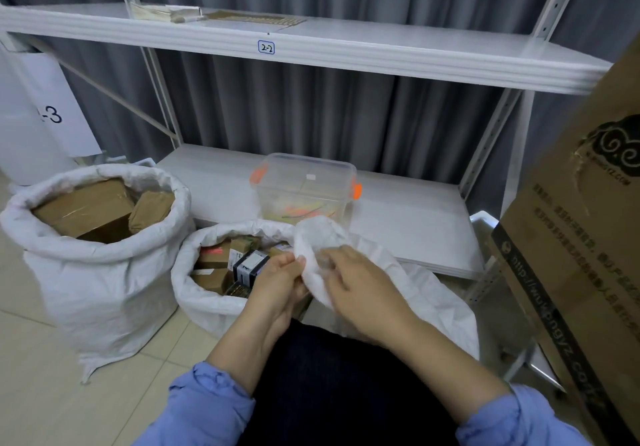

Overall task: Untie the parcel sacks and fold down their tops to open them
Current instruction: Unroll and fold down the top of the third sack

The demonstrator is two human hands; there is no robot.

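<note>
Sack rim [318,237] is pinched by left hand [280,279] and right hand [356,286], close together, for rolling down; left of it, finished sack [97,272] stands already folded open.

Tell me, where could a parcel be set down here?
The bottom shelf lies bare right of the clear bin; the floor is bare in front of the left sack. Around both hands at the middle sack it is crowded.

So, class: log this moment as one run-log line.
left sack: folded open | middle sack: open | left hand, right hand: gripping third sack top
</note>
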